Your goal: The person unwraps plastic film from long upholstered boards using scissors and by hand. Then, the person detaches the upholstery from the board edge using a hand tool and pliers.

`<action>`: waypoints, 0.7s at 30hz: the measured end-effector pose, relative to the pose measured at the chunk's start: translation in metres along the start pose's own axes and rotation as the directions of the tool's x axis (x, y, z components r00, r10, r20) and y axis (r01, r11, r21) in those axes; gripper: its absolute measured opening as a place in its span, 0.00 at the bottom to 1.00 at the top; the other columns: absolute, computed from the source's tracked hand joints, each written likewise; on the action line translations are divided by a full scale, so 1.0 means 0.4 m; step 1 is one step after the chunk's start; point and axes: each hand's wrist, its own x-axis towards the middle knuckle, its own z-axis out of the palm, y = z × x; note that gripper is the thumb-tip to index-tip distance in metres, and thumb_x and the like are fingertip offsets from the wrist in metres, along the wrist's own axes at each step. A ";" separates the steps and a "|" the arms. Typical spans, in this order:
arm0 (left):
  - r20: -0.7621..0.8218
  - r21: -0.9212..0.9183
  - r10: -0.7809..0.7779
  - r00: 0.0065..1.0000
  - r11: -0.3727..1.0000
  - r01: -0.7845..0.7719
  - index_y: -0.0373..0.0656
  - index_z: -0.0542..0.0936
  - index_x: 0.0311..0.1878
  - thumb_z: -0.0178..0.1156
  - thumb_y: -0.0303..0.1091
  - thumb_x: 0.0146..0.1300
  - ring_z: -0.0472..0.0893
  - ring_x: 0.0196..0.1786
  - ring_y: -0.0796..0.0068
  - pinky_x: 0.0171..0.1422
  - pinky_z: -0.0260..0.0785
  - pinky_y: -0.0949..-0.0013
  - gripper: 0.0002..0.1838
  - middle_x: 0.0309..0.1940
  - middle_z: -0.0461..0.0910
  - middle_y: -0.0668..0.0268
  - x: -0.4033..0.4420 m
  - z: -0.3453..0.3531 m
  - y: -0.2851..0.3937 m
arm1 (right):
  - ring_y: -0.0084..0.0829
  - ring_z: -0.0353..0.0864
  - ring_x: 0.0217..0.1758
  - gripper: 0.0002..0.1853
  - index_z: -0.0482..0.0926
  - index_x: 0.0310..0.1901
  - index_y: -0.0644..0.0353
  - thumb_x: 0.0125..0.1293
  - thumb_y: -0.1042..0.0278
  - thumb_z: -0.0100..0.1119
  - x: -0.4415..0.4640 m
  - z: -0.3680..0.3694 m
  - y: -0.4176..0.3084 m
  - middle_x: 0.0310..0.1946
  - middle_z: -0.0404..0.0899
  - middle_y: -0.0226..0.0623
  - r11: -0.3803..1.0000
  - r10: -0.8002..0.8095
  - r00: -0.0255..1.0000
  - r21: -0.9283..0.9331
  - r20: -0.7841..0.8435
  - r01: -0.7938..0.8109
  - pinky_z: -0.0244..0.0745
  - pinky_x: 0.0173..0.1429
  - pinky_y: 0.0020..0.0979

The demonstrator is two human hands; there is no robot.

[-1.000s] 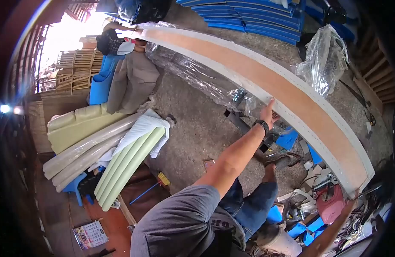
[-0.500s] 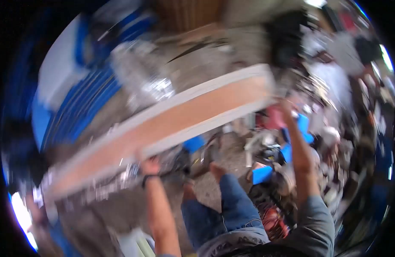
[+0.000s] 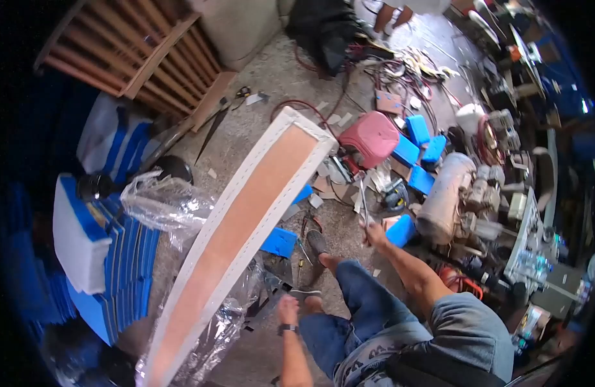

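Observation:
A long panel (image 3: 259, 193) with a peach-coloured middle and a stitched white border slants across the view, its lower end near crumpled clear plastic (image 3: 214, 335). My left hand (image 3: 288, 310), with a dark wristband, is to the right of the panel and apart from it. Its fingers look loosely bent, with nothing visible in them. My right hand (image 3: 375, 235) is closed around a slim metal hand tool (image 3: 364, 197) that resembles scissors and points away from me. Beside that hand lies a blue block (image 3: 400, 230).
Blue-and-white foam sheets (image 3: 81, 238) are stacked at left, below a wooden slatted frame (image 3: 143, 58). A pink container (image 3: 370, 138), several blue blocks (image 3: 407, 150) and a cylindrical tank (image 3: 446, 198) crowd the right. Cables and scraps litter the concrete floor (image 3: 259, 126).
Both hands have come away from the panel, which now slants more steeply. My right hand now has the metal tool. The view has turned and is sharper.

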 end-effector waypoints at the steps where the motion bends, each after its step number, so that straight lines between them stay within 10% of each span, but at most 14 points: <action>1: 0.000 0.339 0.108 0.994 0.935 -0.102 0.45 0.79 0.45 0.57 0.42 0.74 0.79 0.29 0.79 0.37 0.73 0.74 0.10 0.29 0.81 0.69 -0.064 0.088 -0.027 | 0.33 0.81 0.19 0.31 0.73 0.27 0.59 0.66 0.34 0.62 -0.088 -0.015 0.026 0.19 0.76 0.37 0.990 0.131 0.991 -0.049 0.020 -0.130 0.75 0.19 0.35; 7: 0.339 0.804 -0.063 0.939 0.537 -0.254 0.39 0.82 0.53 0.52 0.36 0.75 0.81 0.29 0.78 0.34 0.76 0.70 0.14 0.27 0.82 0.65 -0.216 0.264 -0.111 | 0.42 0.87 0.32 0.39 0.80 0.42 0.64 0.64 0.25 0.54 -0.381 -0.124 0.428 0.31 0.84 0.49 0.846 0.347 0.936 -0.412 -0.060 -0.339 0.82 0.38 0.42; 13: 0.354 0.634 -0.001 0.935 0.736 -0.239 0.43 0.66 0.70 0.59 0.23 0.65 0.77 0.32 0.77 0.35 0.74 0.72 0.29 0.41 0.79 0.63 -0.055 0.188 -0.018 | 0.40 0.87 0.32 0.44 0.75 0.53 0.65 0.62 0.23 0.55 -0.617 -0.209 0.608 0.31 0.84 0.47 0.956 0.165 0.981 -0.228 -0.103 -0.184 0.81 0.39 0.41; 15: 0.241 0.410 -0.143 0.960 0.911 0.033 0.47 0.65 0.70 0.58 0.18 0.61 0.77 0.34 0.73 0.34 0.72 0.69 0.33 0.40 0.77 0.63 -0.007 0.107 0.035 | 0.38 0.86 0.30 0.40 0.75 0.51 0.63 0.62 0.26 0.57 -0.694 -0.237 0.645 0.30 0.84 0.46 0.981 0.163 0.974 -0.077 -0.157 -0.177 0.81 0.38 0.41; 16: 0.184 0.478 -0.058 0.981 0.878 -0.038 0.51 0.70 0.63 0.55 0.27 0.67 0.75 0.32 0.72 0.30 0.68 0.68 0.21 0.35 0.75 0.67 -0.039 0.086 0.045 | 0.36 0.85 0.27 0.37 0.75 0.49 0.61 0.63 0.28 0.60 -0.732 -0.245 0.662 0.29 0.83 0.44 0.984 0.178 0.969 0.052 -0.172 -0.171 0.80 0.36 0.41; 17: 0.635 0.104 -0.162 0.756 0.987 0.124 0.55 0.74 0.48 0.50 0.40 0.71 0.73 0.31 0.70 0.29 0.65 0.67 0.07 0.30 0.72 0.68 0.068 -0.068 0.038 | 0.34 0.84 0.24 0.32 0.75 0.45 0.59 0.64 0.33 0.62 -0.771 -0.250 0.679 0.28 0.82 0.43 0.986 0.145 0.954 0.116 -0.261 -0.118 0.80 0.32 0.40; 19: 0.175 0.340 -0.113 0.978 0.939 0.047 0.52 0.76 0.39 0.50 0.48 0.70 0.74 0.31 0.70 0.32 0.69 0.63 0.13 0.26 0.71 0.70 -0.017 -0.142 0.053 | 0.33 0.83 0.22 0.31 0.76 0.38 0.61 0.65 0.33 0.61 -0.804 -0.263 0.754 0.26 0.82 0.41 0.987 0.102 0.931 0.154 -0.351 -0.050 0.79 0.29 0.38; 21: 0.087 0.533 -0.080 0.993 0.846 0.021 0.51 0.77 0.40 0.51 0.48 0.71 0.74 0.30 0.70 0.31 0.69 0.64 0.12 0.27 0.72 0.69 -0.102 -0.120 0.038 | 0.32 0.82 0.20 0.32 0.75 0.31 0.62 0.66 0.33 0.61 -0.838 -0.266 0.841 0.23 0.81 0.38 0.979 0.093 0.902 0.203 -0.421 -0.006 0.79 0.28 0.37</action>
